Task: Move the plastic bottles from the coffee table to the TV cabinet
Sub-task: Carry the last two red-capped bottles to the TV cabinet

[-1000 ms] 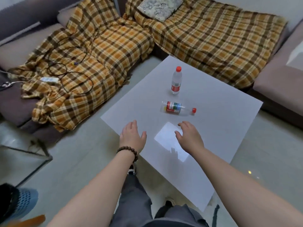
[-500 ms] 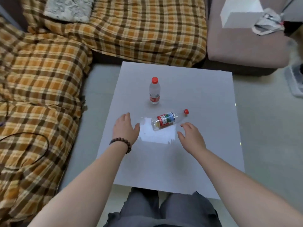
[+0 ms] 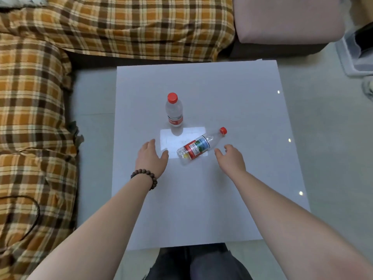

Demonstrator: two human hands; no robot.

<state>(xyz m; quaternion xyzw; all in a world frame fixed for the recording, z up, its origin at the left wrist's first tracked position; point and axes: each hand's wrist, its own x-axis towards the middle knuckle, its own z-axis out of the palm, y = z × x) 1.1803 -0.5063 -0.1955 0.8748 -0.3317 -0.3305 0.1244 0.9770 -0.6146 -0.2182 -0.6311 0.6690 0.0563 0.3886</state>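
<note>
Two clear plastic bottles with red caps are on the white coffee table (image 3: pixel 222 209). One bottle (image 3: pixel 174 111) stands upright near the table's middle. The other bottle (image 3: pixel 198 147) lies on its side just in front of it, cap pointing right and away. My left hand (image 3: pixel 150 157), with a bead bracelet on the wrist, hovers open just left of the lying bottle's base. To the right of that bottle is my right hand (image 3: pixel 231 159), also open, fingers spread and close to its body. Neither hand touches a bottle. The TV cabinet is not in view.
A sofa under an orange plaid blanket (image 3: pixel 34 102) wraps the left and far sides of the table. A pink-grey cushion (image 3: pixel 286 19) sits at the far right. A white object (image 3: pixel 355 55) stands on the floor at the right edge. My legs are under the table's near edge.
The view has swung round and closer, so the table now faces me squarely. Both hands have moved forward to flank the lying bottle. The bottles have not moved on the table.
</note>
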